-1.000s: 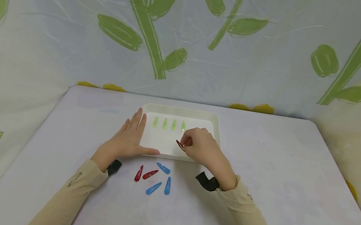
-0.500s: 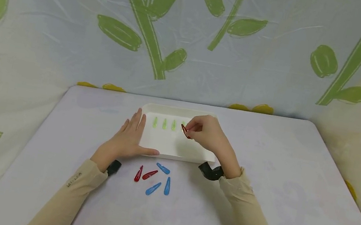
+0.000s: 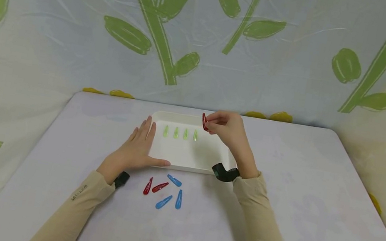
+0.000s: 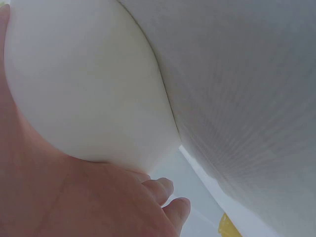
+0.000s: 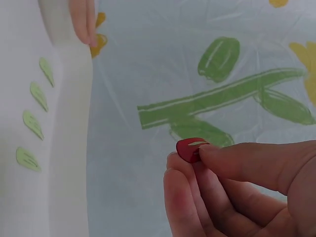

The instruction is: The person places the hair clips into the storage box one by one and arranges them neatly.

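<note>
Pinched between the thumb and fingers of my right hand (image 3: 227, 130) is a red hair clip (image 3: 204, 121), held up over the back right part of the white tray (image 3: 204, 169). The right wrist view shows the red clip (image 5: 189, 149) at the fingertips. My left hand (image 3: 139, 146) lies with spread, straight fingers along the tray's left side, its thumb at the front rim. Inside the tray, a row of several light green hair clips (image 3: 176, 132) lies toward the back. In the left wrist view, my left hand (image 4: 94, 197) rests against the tray's wall (image 4: 89, 84).
On the table (image 3: 297, 204) before the tray lie two red hair clips, one upright-pointing (image 3: 148, 186) and one slanted red clip (image 3: 160, 187). Three blue hair clips are beside them: a rear blue clip (image 3: 174, 180), a front blue clip (image 3: 163, 202) and a right blue clip (image 3: 179, 199).
My right hand has risen and moved toward the back of the tray with the red hair clip, uncovering the rightmost green clip. The left hand has stayed in place.
</note>
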Tool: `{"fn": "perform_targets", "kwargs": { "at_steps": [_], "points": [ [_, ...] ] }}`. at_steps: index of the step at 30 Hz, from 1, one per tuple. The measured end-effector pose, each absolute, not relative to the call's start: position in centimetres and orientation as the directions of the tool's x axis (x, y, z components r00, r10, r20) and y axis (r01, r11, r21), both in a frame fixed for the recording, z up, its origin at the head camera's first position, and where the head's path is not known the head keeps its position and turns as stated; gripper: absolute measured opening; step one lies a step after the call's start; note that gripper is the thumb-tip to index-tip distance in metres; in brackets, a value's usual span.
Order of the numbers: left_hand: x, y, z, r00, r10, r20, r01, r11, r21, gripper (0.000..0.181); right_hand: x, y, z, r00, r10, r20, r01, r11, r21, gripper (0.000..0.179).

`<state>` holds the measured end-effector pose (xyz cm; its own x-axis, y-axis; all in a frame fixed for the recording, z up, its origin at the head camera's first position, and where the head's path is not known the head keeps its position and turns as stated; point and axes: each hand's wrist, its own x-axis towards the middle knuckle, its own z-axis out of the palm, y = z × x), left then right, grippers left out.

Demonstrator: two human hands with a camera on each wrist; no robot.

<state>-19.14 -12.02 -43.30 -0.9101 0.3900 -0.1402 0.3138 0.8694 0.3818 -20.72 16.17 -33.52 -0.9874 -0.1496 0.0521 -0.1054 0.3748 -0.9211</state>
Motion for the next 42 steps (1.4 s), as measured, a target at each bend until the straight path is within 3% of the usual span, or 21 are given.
{"fn": "perform_targets", "kwargs": {
  "at_steps": [19,28,42],
  "points": [
    [-19.1,-12.1,-43.2,-0.906,0.402,-0.137,0.326,0.865,0.381,0.141,-24.2,16.8,-38.2,-0.998,-0.014,-0.061,0.062,-0.057,-0.996,0.024],
    [-19.1,-12.1,-43.2,-0.909,0.394,-0.135,0.322,0.87,0.375,0.143,-24.8,16.8,-39.6,-0.978,-0.026,-0.209,0.21,-0.037,-0.977,0.029],
    [-18.9,-11.9,-43.0,-0.91,0.4,-0.112,0.333,0.864,0.378,0.14,-25.1,17.3,-40.2,-0.948,-0.046,-0.314,0.308,0.11,-0.945,0.034]
  ]
}}
